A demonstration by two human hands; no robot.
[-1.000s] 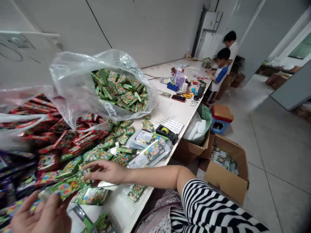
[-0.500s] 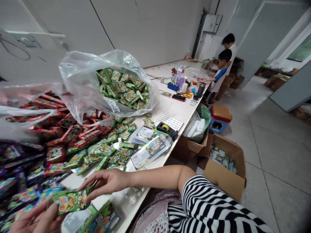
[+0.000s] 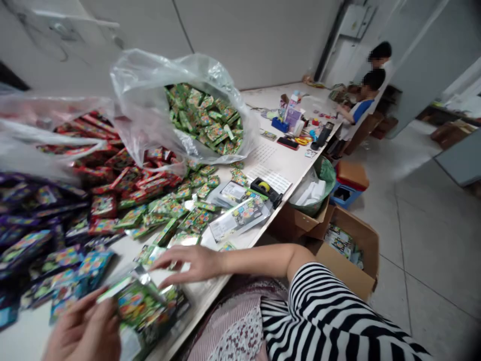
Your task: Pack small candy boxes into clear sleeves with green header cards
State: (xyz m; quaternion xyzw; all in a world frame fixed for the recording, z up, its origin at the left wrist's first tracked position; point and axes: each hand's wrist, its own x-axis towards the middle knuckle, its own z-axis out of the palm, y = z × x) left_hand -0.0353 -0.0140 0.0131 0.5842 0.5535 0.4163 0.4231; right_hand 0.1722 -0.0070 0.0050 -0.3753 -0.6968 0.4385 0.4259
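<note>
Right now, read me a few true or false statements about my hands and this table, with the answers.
1. The clear bag holds green packets. True.
2. The right hand is closed in a fist. False: it is open and spread out.
3. The tape dispenser sits on the floor. False: it is on the table, near its edge.
4. A cardboard box stands open on the floor. True.
5. The left hand lies against the nearest green packet. True.
</note>
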